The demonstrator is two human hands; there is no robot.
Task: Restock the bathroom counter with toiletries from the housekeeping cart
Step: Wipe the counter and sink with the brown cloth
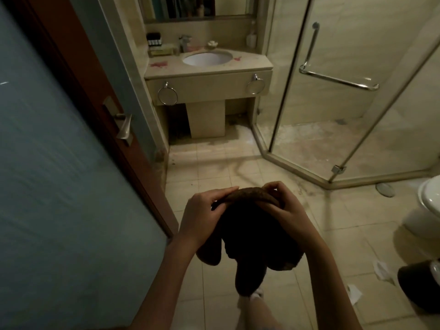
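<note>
Cloth (252, 232), dark brown and terry-like, hangs in loose folds in front of the person, over the tiled floor (209, 167) just inside the bathroom doorway. The left hand (204, 215) pinches its rolled top edge between thumb and fingers. The right hand (283, 210) grips the same edge with curled fingers, close beside the left. It looks soft, limp and light, neither slippery nor fragile, so the upper hem is the sensible place to hold it, with the rest left to drape. The desk (207, 72) stands well apart at the far wall, with its sink (207, 58) and small dark bottles (153, 39) at the back left corner.
</note>
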